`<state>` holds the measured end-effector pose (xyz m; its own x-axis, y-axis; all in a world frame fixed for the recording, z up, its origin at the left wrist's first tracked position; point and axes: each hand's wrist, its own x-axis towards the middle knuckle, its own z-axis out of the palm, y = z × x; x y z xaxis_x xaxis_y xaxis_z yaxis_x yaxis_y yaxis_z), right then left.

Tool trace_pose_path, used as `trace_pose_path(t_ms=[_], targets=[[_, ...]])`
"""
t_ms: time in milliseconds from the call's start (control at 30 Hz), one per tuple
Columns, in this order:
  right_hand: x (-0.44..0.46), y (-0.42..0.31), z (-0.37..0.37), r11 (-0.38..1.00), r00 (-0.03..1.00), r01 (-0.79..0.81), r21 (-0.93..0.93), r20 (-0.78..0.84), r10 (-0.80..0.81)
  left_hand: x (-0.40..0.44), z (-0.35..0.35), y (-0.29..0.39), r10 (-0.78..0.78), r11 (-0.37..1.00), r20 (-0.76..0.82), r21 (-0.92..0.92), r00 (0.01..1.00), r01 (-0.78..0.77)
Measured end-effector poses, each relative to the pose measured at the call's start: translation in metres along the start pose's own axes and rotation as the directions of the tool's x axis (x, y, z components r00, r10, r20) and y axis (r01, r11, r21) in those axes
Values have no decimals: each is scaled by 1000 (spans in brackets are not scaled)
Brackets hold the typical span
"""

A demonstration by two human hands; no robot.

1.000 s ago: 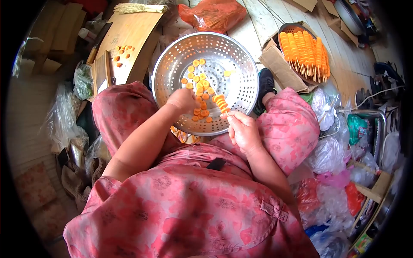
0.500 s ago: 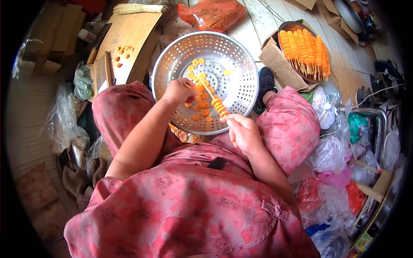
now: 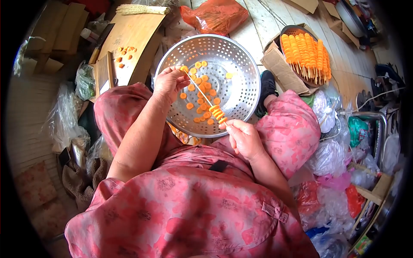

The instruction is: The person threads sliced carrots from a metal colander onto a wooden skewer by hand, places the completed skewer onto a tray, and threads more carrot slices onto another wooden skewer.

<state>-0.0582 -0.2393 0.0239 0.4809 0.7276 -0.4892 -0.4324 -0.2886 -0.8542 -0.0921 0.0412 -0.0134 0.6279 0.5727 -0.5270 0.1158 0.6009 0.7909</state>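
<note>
My right hand (image 3: 243, 136) grips the near end of a thin wooden skewer (image 3: 198, 87), with several orange carrot slices (image 3: 218, 114) threaded close to the fingers. At the skewer's far tip, my left hand (image 3: 168, 82) pinches one carrot slice (image 3: 184, 69); whether the tip has gone through it I cannot tell. Both hands are over the near left part of a perforated metal colander (image 3: 241, 64). Loose carrot slices (image 3: 204, 86) lie scattered on its bottom, mostly left of centre.
At the upper right, a dark basket (image 3: 285, 31) in a cardboard box (image 3: 279, 71) holds many filled carrot skewers (image 3: 306, 53). A wooden board (image 3: 142, 32) to the left bears carrot bits, a bundle of skewers (image 3: 142, 9) and a knife (image 3: 102, 41). Plastic bags (image 3: 331, 150) crowd the right side.
My left hand has moved up and left from the loose slices to the skewer's far tip, now with a slice in its fingers. My right hand has stayed nearly still.
</note>
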Motion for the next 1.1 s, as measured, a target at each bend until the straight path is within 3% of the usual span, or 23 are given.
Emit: trace_pose_path(t_ms=[200, 267, 367, 500, 600, 800, 1100], targets=[[0, -1, 0, 1000, 1000, -17, 3, -4, 17, 1, 2, -2, 96, 978, -19, 187, 995, -91], [0, 1, -1, 1000, 1000, 8, -3, -4, -8, 0, 4, -4, 246, 890, 16, 392, 969, -232], [1, 6, -3, 1000, 1000, 16, 19, -8, -16, -7, 8, -6, 267, 828, 104, 485, 958, -283], [5, 7, -1, 995, 999, 46, 86, -32, -43, -32, 21, -22, 29, 910, 298, 388, 954, -149], [8, 6, 1, 995, 997, 15, 98, -76, -8, -56, 33, -30, -107, 933, 348, 359, 931, -27], [10, 7, 2, 994, 997, 17, 108, -78, -8, -56, 33, -37, -104, 901, 376, 428, 921, -73], [15, 5, 0, 992, 992, 25, 121, -127, -10, -54, 42, -26, -128, 915, 349, 403, 928, -26]])
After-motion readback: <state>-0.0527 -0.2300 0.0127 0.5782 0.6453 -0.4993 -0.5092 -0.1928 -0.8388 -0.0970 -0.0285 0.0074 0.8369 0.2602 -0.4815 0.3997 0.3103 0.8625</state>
